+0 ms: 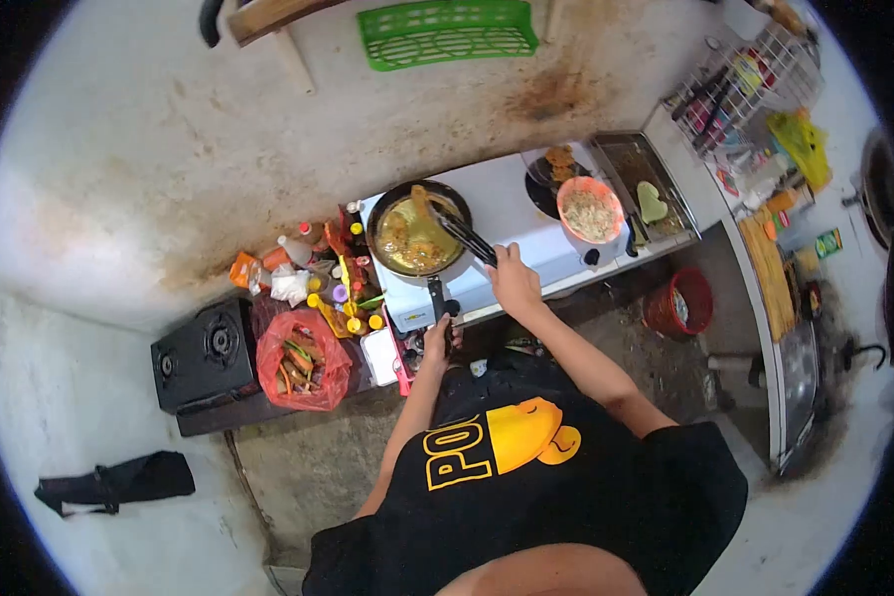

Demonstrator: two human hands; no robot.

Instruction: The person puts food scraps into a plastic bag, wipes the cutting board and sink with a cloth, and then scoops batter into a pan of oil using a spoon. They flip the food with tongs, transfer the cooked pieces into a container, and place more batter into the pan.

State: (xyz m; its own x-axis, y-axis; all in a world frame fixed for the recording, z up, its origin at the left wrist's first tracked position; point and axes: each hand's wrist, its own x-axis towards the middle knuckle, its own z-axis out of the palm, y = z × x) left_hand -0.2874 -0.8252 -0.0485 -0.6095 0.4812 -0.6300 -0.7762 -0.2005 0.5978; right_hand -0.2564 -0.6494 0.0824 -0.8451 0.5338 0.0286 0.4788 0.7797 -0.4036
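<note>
My left hand is wrapped round the handle of a black frying pan, which sits on the left side of a white stove. Yellow oil with browned pieces fills the pan. In my right hand is a pair of black tongs, reaching over the pan's right rim. Their tips meet a brown fried piece near the far edge. Right of the pan, an orange-pink bowl holds a pale crumbly coating, with browned fried pieces behind it.
Bottles and packets crowd the left of the stove, near a red plastic bag of vegetables and a black two-burner stove. A metal tray lies right. Below stands a red bucket. A green rack hangs on the wall.
</note>
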